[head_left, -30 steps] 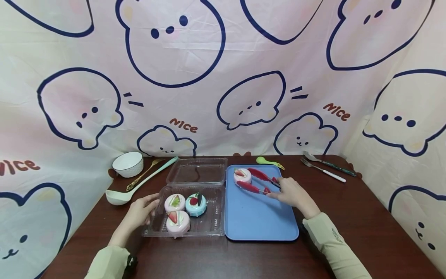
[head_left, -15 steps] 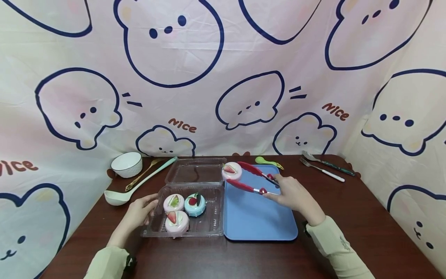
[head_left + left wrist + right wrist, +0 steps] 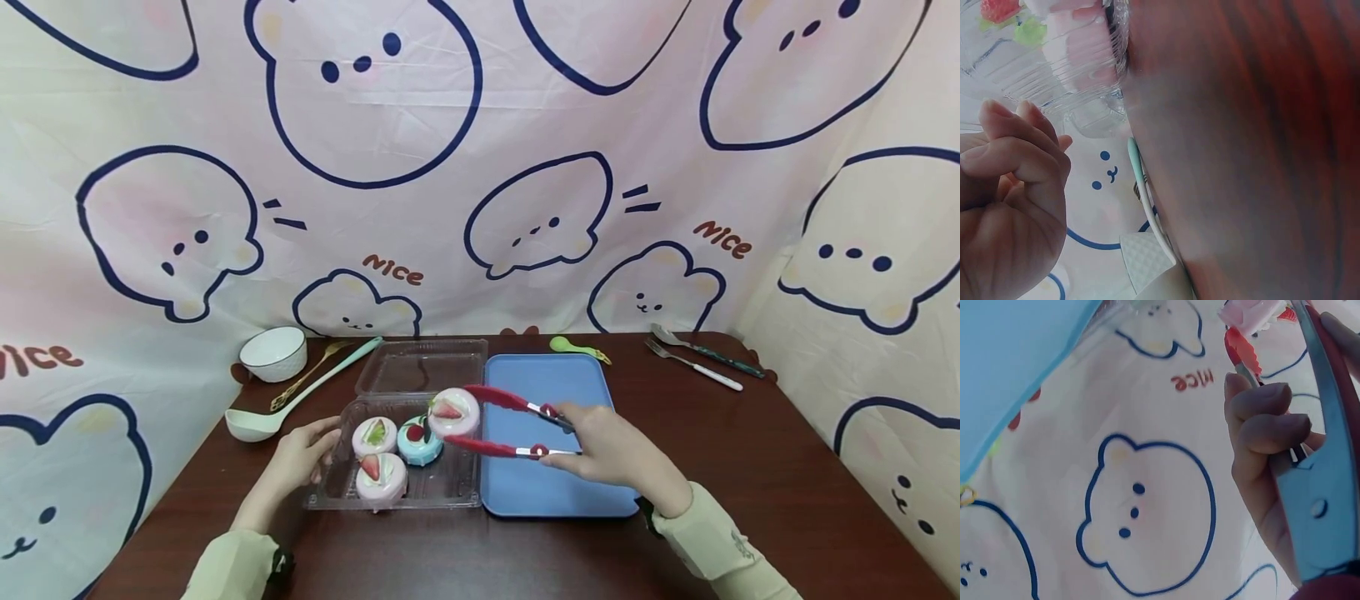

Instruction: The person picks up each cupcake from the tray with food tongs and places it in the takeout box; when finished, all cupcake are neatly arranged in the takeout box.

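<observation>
My right hand (image 3: 611, 446) grips a pair of red-tipped tongs (image 3: 495, 448), whose metal arm also shows large in the right wrist view. Between the tong tips is a pink toy cake (image 3: 454, 413) with a strawberry slice, raised over the right side of a clear plastic container (image 3: 461, 492). Inside it sit a pink cake with green fruit (image 3: 373, 437), a blue cake with a red berry (image 3: 420, 443) and a pink strawberry cake (image 3: 381, 479). Loosely bent, the fingers of my left hand (image 3: 300, 454) rest beside the container's left wall; firm contact cannot be told.
A blue tray (image 3: 555, 483) adjoins the container's right side, and the clear lid (image 3: 423, 368) lies folded back. At left are a white bowl (image 3: 274, 354), a ladle (image 3: 258, 423) and a gold utensil (image 3: 303, 382). A green spoon (image 3: 573, 346) and a fork (image 3: 693, 365) lie behind and right.
The tongs lifted the pink strawberry cake off the blue tray, then carried it left and nearer to me, over the container. My left hand stayed in place.
</observation>
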The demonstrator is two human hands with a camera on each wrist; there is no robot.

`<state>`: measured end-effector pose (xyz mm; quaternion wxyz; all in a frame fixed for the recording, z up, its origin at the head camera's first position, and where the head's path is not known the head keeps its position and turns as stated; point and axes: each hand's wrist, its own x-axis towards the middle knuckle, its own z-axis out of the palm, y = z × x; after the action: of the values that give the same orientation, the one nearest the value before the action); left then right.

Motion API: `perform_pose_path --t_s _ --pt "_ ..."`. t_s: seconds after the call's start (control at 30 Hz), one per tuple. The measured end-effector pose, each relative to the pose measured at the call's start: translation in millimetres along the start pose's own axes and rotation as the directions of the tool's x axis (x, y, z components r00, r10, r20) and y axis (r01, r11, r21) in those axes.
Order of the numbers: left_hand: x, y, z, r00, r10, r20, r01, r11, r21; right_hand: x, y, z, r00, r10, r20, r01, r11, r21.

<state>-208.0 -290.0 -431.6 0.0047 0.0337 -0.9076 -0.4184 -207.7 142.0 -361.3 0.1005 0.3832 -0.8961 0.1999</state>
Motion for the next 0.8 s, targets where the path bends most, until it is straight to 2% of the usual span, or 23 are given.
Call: perform_pose_path --t_s 0.3,0.57,0.8 --pt "0.2 -0.9 -0.2 1.0 0.011 -0.001 -0.011 1.0 -0.001 2 -9 13.0 0.992 -0.02 0.121 0.015 0.999 0.046" --pt "0.3 -2.2 -0.4 1.0 0.017 0.003 -0.017 1.0 -0.001 4 -11 18.0 0.986 -0.024 0.164 0.017 0.999 0.041" --pt "0.9 -2.0 -0.7 1.0 0.016 0.002 -0.016 1.0 0.0 4 -12 20.2 0.981 -0.058 0.185 0.049 0.998 0.049"
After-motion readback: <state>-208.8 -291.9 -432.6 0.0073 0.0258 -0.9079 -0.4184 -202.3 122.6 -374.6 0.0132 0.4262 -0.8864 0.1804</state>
